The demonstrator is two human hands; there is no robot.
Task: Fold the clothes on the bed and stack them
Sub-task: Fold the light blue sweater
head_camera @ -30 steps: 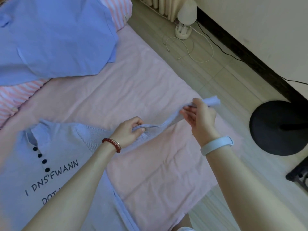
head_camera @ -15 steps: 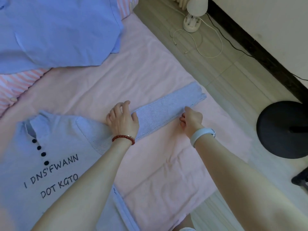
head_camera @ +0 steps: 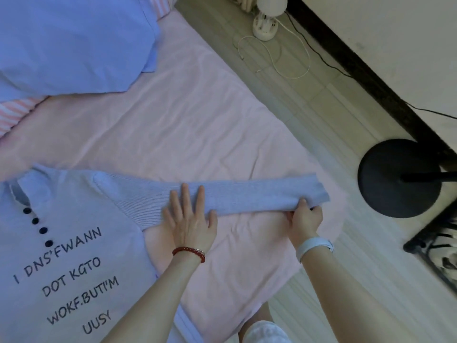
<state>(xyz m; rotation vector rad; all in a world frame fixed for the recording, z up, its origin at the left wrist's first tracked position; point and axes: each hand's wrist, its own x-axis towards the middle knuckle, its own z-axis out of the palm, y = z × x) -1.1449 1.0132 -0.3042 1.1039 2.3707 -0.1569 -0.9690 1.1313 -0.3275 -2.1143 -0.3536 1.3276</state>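
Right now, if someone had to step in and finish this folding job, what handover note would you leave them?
Left hand: flat, straight fingers pressing the sweater's sleeve near its shoulder end.
Right hand: pinches the sleeve's near edge by the cuff.
Lavender sweater with printed lettering lies face up on the pink sheet, the sleeve stretched flat toward the bed edge.
A blue garment lies unfolded at the far end, over a pink striped item.
Done: sleeve laid out flat.
Left: fold the sleeve in, fold the body, then the other clothes; no stack is visible.
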